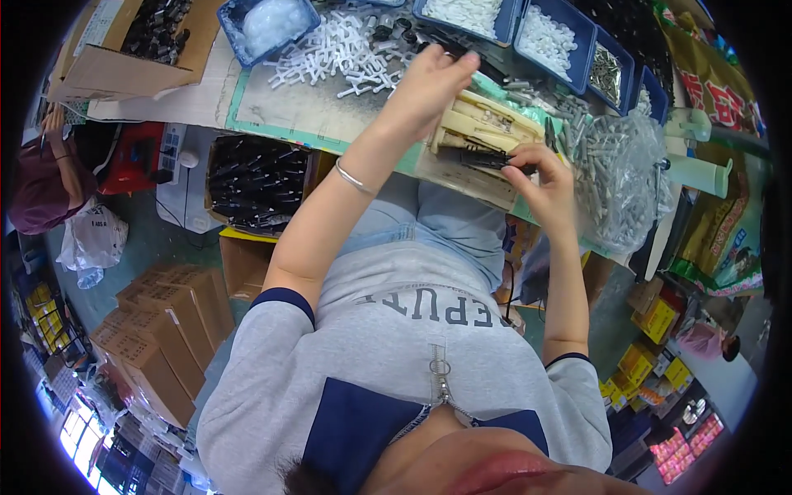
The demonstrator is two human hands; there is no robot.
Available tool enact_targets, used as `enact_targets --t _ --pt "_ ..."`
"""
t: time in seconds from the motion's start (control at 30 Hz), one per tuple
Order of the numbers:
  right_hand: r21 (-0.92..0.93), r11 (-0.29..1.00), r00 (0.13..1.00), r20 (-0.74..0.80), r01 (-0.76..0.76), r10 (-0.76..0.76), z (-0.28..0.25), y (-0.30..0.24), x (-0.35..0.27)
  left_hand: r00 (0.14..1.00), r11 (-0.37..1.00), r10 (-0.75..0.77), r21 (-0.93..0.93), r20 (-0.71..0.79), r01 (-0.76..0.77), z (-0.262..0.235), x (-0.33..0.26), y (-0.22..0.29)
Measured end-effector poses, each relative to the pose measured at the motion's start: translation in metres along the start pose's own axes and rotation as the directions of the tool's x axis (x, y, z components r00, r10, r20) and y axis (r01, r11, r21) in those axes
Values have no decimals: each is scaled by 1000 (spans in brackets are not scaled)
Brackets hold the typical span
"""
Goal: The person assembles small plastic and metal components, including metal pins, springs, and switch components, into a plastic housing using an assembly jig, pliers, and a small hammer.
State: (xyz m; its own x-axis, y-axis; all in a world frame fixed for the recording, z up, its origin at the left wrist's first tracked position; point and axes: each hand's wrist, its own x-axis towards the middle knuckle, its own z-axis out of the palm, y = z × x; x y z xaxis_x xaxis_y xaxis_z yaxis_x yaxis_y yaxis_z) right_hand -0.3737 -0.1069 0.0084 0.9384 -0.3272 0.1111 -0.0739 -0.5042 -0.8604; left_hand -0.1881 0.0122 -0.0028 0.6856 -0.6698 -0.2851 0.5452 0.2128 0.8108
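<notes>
My left hand (429, 89) is over the far side of the workbench, above a cream-coloured fixture (487, 115) and beside slim black parts (470, 51). Its fingers are bent together, and whatever lies between them is hidden. At the near edge of that fixture, my right hand (540, 183) pinches a small black part (478, 157) between thumb and fingers. A heap of white branched plastic pieces (338, 51) lies to the left of my left hand. Grey tubular pieces in a clear plastic bag (623, 177) lie just right of my right hand.
Blue bins of small white parts (569, 76) and metal pins (615, 62) line the far edge. A blue tray (235, 51) and a cardboard box of black parts (107, 62) stand left. Below the bench is a box of black tubes (256, 181). Another person (62, 186) sits far left.
</notes>
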Motion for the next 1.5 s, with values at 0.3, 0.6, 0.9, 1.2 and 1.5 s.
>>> enact_targets --t 0.3,0.6,0.9,1.2,1.5 --pt "-706 681 973 47 194 -228 9 -17 -7 797 313 570 845 197 -433 -51 -25 22" --pt "-877 372 952 297 304 -78 29 -35 -7 665 -394 599 887 445 -239 -69 24 23" --pt "-572 784 966 220 242 -138 19 -64 56 591 -209 644 854 487 -476 -84 23 21" --pt "-521 723 891 244 453 -382 86 -20 145 589 -52 662 812 464 -581 -92 14 18" --pt "39 999 1000 13 -19 19 64 -26 134 588 -85 671 835 451 -543 -84 5 21"
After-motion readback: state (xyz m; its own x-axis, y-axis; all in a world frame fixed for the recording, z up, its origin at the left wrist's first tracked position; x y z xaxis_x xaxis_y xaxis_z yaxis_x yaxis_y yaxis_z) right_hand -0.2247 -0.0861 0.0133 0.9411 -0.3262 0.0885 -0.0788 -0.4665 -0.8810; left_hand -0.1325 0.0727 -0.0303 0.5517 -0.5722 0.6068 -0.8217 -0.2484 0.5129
